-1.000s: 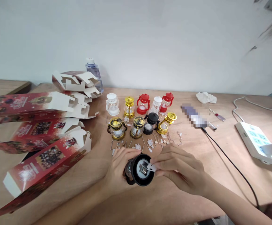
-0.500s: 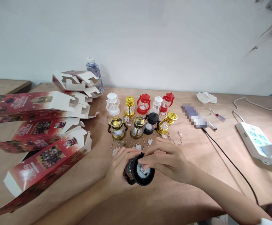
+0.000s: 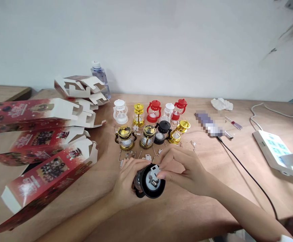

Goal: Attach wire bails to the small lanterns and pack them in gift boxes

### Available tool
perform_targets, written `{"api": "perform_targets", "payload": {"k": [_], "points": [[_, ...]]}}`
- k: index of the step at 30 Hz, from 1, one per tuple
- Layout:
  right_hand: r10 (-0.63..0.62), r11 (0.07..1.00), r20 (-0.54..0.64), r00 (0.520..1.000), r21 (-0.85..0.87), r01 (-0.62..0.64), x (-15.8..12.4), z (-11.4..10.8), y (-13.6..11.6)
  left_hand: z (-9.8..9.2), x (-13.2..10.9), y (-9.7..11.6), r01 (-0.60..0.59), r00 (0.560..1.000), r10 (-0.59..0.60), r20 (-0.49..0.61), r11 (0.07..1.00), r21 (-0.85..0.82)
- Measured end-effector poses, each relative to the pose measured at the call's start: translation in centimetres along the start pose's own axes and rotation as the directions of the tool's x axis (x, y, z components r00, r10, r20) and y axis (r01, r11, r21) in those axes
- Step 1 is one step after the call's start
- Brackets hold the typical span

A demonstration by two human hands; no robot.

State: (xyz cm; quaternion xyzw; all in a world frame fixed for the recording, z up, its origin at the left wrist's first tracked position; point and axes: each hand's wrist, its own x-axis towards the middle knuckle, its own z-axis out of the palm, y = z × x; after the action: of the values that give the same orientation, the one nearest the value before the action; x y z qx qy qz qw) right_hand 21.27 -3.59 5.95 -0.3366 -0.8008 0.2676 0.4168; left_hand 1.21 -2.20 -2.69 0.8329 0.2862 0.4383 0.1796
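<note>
My left hand (image 3: 128, 181) is wrapped round a black toy lantern (image 3: 142, 191), tipped so that its base faces me. Inside the base a white disc shows an uncovered battery compartment with metal parts (image 3: 153, 182). Between thumb and finger, my right hand (image 3: 184, 171) pinches a small white battery cover (image 3: 155, 170) at the upper edge of that base. Just beyond my hands stand several small lanterns: a black one (image 3: 162, 132), a gold one (image 3: 179, 131), a red one (image 3: 153, 111), a white one (image 3: 120, 112) and a black-and-gold one (image 3: 125, 138).
Red printed cardboard boxes (image 3: 52, 164) lie open on the left, with a water bottle (image 3: 101, 79) behind. Small white covers (image 3: 148, 157) and wire pieces lie before the lanterns. Rightward are a blurred phone (image 3: 208, 123) with a cable, a screwdriver (image 3: 234, 123), crumpled tissue (image 3: 222, 104) and a power strip (image 3: 275, 151).
The white cover has come up out of the black lantern's base in my right fingers, exposing the compartment. My left hand holds the lantern in nearly the same place.
</note>
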Motion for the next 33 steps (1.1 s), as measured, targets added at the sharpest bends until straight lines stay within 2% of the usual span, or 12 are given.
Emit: {"api": "perform_targets", "payload": {"k": [4,8,13,15,22,26,29,33], "points": [[-0.020,0.998,0.058,0.998,-0.052,0.023,0.4,-0.3,-0.3,0.0,-0.1,0.1,0.016,1.000,-0.016,0.012,1.000,0.001],[-0.051,0.998,0.037,0.998,0.041,0.049,0.1,-0.1,-0.2,0.1,-0.1,0.0,0.001,1.000,-0.001,-0.003,1.000,0.006],[0.014,0.985,0.024,1.000,0.173,-0.018,0.1,0.5,0.1,0.1,-0.1,-0.1,-0.008,1.000,0.008,-0.015,1.000,0.004],[0.008,0.980,-0.001,1.000,0.196,-0.007,0.2,0.8,0.2,0.1,0.0,-0.1,-0.010,1.000,0.010,-0.020,1.000,0.007],[-0.186,0.980,0.024,0.982,0.081,0.184,0.9,1.3,0.7,0.0,0.2,0.1,-0.014,1.000,0.014,-0.025,1.000,0.001],[-0.164,0.986,0.049,0.985,0.022,0.163,1.2,1.2,1.1,0.1,0.2,0.2,0.011,1.000,-0.011,0.001,1.000,0.008],[-0.131,0.990,0.059,0.990,0.054,0.128,1.3,1.2,1.5,0.0,0.2,0.2,0.011,1.000,-0.011,-0.007,1.000,0.006],[-0.164,0.982,0.038,0.986,0.101,0.159,1.3,1.4,2.0,0.0,0.3,0.2,-0.013,1.000,0.013,0.000,1.000,0.009]]}}
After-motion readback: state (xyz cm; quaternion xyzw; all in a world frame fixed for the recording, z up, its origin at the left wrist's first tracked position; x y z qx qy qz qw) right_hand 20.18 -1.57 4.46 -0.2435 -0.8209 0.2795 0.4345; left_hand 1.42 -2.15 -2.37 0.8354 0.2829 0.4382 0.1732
